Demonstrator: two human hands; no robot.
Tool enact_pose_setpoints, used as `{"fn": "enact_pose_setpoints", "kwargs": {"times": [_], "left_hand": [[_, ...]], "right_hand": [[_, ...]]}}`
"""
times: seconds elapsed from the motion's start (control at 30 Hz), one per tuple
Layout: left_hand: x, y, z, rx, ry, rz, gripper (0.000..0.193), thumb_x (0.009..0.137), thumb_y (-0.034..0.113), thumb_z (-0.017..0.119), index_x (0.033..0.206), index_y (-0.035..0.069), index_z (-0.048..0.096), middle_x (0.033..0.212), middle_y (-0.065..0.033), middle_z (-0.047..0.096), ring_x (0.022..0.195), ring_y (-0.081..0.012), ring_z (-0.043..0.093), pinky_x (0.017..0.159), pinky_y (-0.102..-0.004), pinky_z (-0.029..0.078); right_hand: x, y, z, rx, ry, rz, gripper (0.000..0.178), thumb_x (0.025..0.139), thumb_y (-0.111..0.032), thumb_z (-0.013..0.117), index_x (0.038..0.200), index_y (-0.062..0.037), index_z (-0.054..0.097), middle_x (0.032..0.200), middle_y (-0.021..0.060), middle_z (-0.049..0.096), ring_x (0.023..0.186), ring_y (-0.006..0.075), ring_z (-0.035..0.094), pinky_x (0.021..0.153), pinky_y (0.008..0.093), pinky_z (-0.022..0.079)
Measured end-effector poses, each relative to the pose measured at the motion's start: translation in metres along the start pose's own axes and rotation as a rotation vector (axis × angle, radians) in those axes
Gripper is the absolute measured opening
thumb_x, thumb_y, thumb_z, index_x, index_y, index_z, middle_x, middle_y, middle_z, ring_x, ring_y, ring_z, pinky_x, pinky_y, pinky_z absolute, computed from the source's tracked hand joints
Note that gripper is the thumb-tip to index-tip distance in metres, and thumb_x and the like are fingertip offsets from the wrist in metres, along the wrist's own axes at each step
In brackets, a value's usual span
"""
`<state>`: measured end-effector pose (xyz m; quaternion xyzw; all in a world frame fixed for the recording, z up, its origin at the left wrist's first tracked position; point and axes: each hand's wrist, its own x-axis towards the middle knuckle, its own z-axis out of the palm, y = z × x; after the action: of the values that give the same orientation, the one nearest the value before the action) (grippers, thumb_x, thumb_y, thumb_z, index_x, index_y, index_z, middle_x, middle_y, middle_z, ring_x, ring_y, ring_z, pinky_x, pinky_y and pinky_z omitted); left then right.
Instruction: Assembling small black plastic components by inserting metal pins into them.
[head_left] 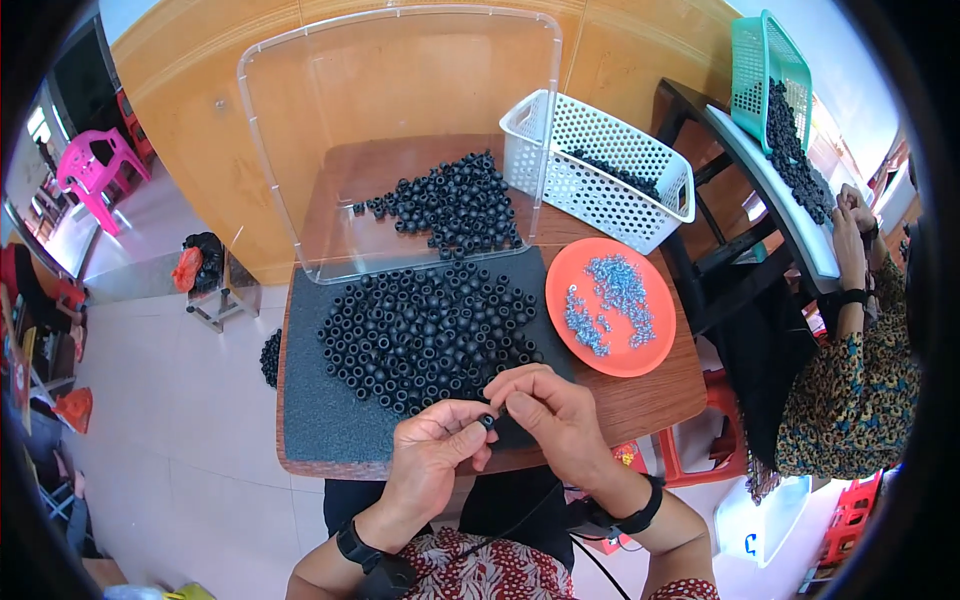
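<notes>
Over the table's near edge, my left hand pinches one small black round part with a hole in its end between thumb and fingers. My right hand is beside it, thumb and fingertips closed together close to the part; whatever they hold is too small to make out. Just beyond both hands, a heap of similar black parts covers much of a dark grey mat. An orange plate to the right carries two clusters of tiny shiny silver-blue pieces.
A transparent plastic bin stands on its side behind the heap, with more black parts showing. Beside it sits a white perforated basket. At right, another person's hands work at a white-topped table with a green basket.
</notes>
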<state>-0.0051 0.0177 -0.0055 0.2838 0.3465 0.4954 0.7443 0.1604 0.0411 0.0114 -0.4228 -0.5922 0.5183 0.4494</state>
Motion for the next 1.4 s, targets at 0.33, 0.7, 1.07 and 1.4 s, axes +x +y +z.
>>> {"fn": "enact_pose_setpoints", "kwargs": {"times": [0.33, 0.7, 1.07, 1.4], "left_hand": [[-0.004, -0.006, 0.009, -0.124, 0.064, -0.038, 0.02, 0.085, 0.004, 0.06, 0.104, -0.006, 0.059, 0.083, -0.0102, 0.063, 0.065, -0.0146, 0.057, 0.059, -0.0267, 0.048], [-0.008, -0.007, 0.017, 0.058, 0.103, 0.09, 0.018, 0.086, 0.003, 0.06, 0.102, -0.005, 0.061, 0.08, -0.0065, 0.062, 0.064, -0.0109, 0.055, 0.058, -0.0229, 0.047], [-0.009, -0.011, 0.015, 0.061, 0.1, 0.109, 0.015, 0.084, 0.002, 0.062, 0.097, -0.005, 0.061, 0.08, -0.0069, 0.062, 0.063, -0.0111, 0.055, 0.057, -0.0223, 0.047], [-0.01, -0.007, 0.011, -0.033, 0.085, 0.045, 0.016, 0.086, 0.001, 0.058, 0.101, -0.005, 0.06, 0.082, -0.0112, 0.063, 0.063, -0.0139, 0.057, 0.056, -0.0266, 0.049]], "right_hand": [[-0.013, 0.004, 0.022, -0.285, 0.23, -0.302, 0.007, 0.082, -0.002, 0.059, 0.088, -0.0012, 0.062, 0.095, 0.0098, 0.061, 0.088, 0.0237, 0.052, 0.078, 0.0331, 0.042], [-0.014, 0.003, 0.022, -0.477, 0.305, -0.436, 0.008, 0.077, -0.004, 0.065, 0.084, -0.0028, 0.063, 0.085, 0.0081, 0.06, 0.079, 0.0241, 0.05, 0.068, 0.0331, 0.041], [-0.013, -0.001, 0.023, -0.566, 0.327, -0.453, 0.009, 0.073, -0.003, 0.066, 0.081, -0.0043, 0.062, 0.078, 0.0085, 0.058, 0.072, 0.0268, 0.051, 0.063, 0.0342, 0.042], [-0.022, 0.002, 0.019, -0.57, 0.292, -0.528, 0.019, 0.069, 0.004, 0.067, 0.086, -0.0024, 0.063, 0.081, 0.0081, 0.058, 0.074, 0.0247, 0.052, 0.064, 0.032, 0.041]]}}
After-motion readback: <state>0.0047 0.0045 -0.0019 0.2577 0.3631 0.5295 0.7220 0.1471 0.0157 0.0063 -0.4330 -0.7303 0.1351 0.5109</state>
